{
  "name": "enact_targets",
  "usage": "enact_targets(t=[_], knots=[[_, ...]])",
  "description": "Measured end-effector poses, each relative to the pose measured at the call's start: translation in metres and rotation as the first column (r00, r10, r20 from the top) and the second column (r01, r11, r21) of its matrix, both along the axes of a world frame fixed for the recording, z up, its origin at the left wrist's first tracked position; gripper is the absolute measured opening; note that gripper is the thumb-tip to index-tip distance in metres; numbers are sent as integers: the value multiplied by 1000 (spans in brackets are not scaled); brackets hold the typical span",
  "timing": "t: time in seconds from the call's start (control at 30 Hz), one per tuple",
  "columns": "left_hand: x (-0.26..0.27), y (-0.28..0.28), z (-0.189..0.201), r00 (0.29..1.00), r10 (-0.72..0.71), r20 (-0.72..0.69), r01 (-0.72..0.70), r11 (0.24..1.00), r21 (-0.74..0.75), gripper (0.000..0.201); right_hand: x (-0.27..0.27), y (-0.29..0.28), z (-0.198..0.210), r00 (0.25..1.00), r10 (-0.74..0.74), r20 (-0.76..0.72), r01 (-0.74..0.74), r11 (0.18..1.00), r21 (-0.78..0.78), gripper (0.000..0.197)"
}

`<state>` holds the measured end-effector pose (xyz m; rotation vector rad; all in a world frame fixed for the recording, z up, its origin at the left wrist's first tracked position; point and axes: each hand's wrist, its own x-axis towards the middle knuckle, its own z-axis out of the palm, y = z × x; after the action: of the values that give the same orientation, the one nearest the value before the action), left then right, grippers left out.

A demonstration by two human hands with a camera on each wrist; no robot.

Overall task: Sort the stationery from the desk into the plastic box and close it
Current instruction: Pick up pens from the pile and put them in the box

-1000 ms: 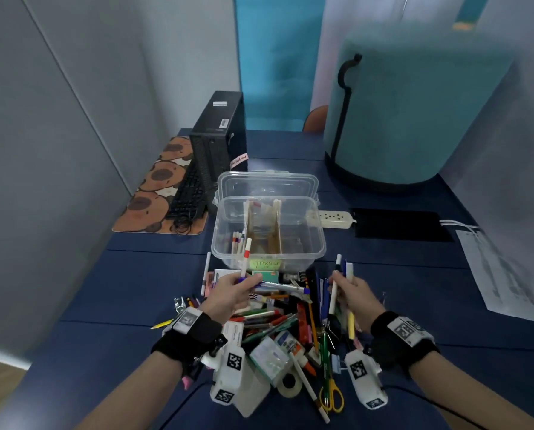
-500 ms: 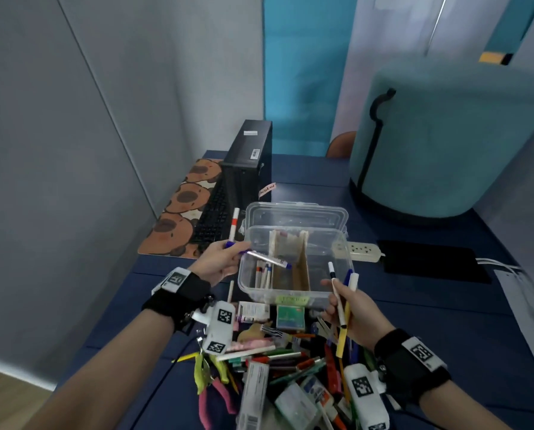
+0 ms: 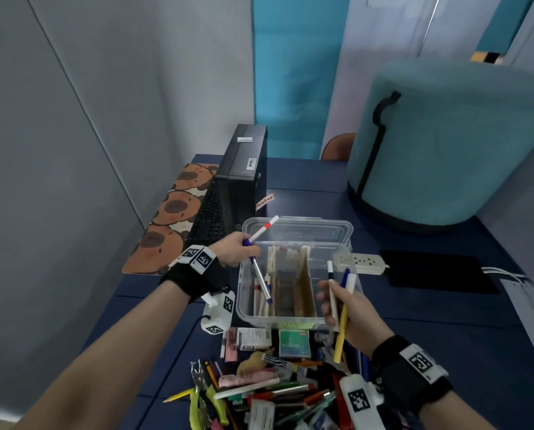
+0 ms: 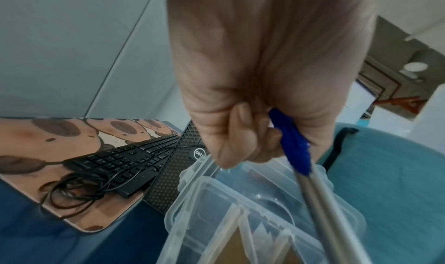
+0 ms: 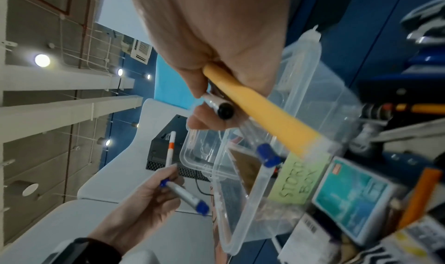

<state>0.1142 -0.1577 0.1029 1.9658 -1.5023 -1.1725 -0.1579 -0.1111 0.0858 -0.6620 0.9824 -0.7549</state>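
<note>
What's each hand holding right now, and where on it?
Left hand: two pens, pinched near their blue and white ends. Right hand: pen bundle, gripped mid-shaft.

Dark blue table [image 3: 445, 352]. Center: clear box [image 3: 337, 243], its lid [image 3: 337, 226] behind it. Bottom center: stationery pile [image 3: 275, 392]. Left of center: patterned mat [image 3: 166, 225] with keyboard [image 3: 208, 217], PC tower [image 3: 244, 169]. Right: power strip [image 3: 362, 262], black pad [image 3: 436, 273], teal stool [image 3: 461, 144], papers [image 3: 532, 311].

Left hand [image 3: 235, 250] raised, fingers curled in a pinch, right hand [image 3: 351, 315] lower, fist closed, both forearms extended
</note>
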Motion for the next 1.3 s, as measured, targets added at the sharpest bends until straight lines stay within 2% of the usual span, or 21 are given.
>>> enact_targets(t=[0.17, 0.3, 0.43, 0.53, 0.63, 0.73, 0.8, 0.93, 1.0, 1.23, 1.3], knots=[[-17, 0, -16, 990, -29, 140, 40, 996, -75, 24, 32, -15, 0, 992, 18, 128, -36, 989, 146, 25], [-36, -4, -24, 972, 129, 196, -94, 979, -179, 37, 35, -22, -1, 988, -63, 138, 40, 986, 163, 25], [-51, -8, -39, 939, 281, 197, -238, 947, -215, 39, 26, -21, -1, 989, -49, 143, 29, 991, 133, 25], [-60, -7, -56, 949, 255, 188, -233, 963, -132, 39, 19, -20, 1, 992, -23, 123, 12, 996, 89, 26], [-66, -1, -78, 941, 209, 266, -223, 974, 25, 53, 16, -21, 3, 992, -20, 121, 10, 996, 86, 25], [-71, 3, -87, 945, 239, 223, -284, 938, 197, 63, 17, -20, 3, 993, -26, 119, 13, 995, 102, 25], [-76, 1, -87, 954, 269, 131, -295, 914, 279, 62, 19, -19, 3, 995, -22, 102, 11, 995, 100, 25], [-76, 7, -87, 936, 335, -106, -283, 899, 334, 50, 22, -18, 2, 995, -11, 102, 0, 994, 107, 25], [-73, 14, -88, 923, 309, -228, -234, 924, 303, 46, 23, -20, -1, 995, -3, 104, -9, 993, 115, 25], [-63, 19, -74, 967, 188, -170, -134, 948, 288, 40, 36, -32, -5, 1000, 3, 7, -3, 991, 131, 19], [-54, 21, -69, 974, 197, -109, -167, 957, 239, 36, 43, -40, -6, 1000, 30, -9, -27, 984, 178, 17]])
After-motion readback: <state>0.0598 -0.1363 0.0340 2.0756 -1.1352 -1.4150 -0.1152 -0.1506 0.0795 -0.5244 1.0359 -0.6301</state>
